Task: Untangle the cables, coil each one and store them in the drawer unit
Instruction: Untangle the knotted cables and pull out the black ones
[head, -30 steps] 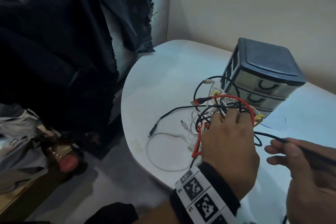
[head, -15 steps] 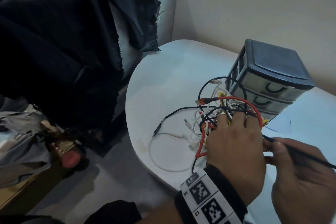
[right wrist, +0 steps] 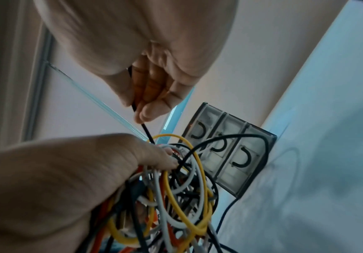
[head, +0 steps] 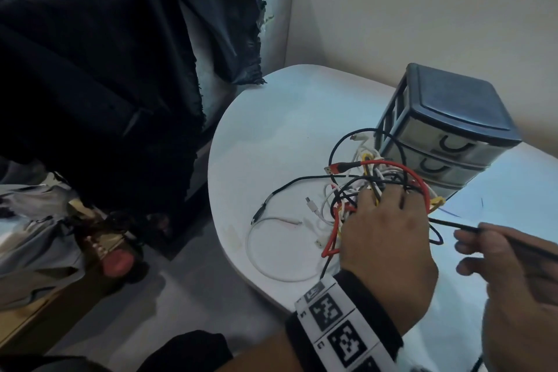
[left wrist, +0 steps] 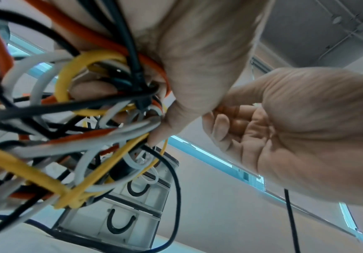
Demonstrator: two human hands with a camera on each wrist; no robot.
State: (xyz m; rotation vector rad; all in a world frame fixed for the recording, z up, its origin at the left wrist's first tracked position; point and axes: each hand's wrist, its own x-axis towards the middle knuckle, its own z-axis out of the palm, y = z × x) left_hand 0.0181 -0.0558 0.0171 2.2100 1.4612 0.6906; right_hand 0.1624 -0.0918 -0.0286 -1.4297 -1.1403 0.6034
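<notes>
your left hand grips the tangle of cables, a red, yellow, white and black knot on the white table before the drawer unit. your right hand pinches one black cable, running taut sideways from the knot.

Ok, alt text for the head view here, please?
A person's left hand grips a tangle of cables on a white table, while the right hand pinches a black cable running out of it. A closed drawer unit stands just behind.
</notes>
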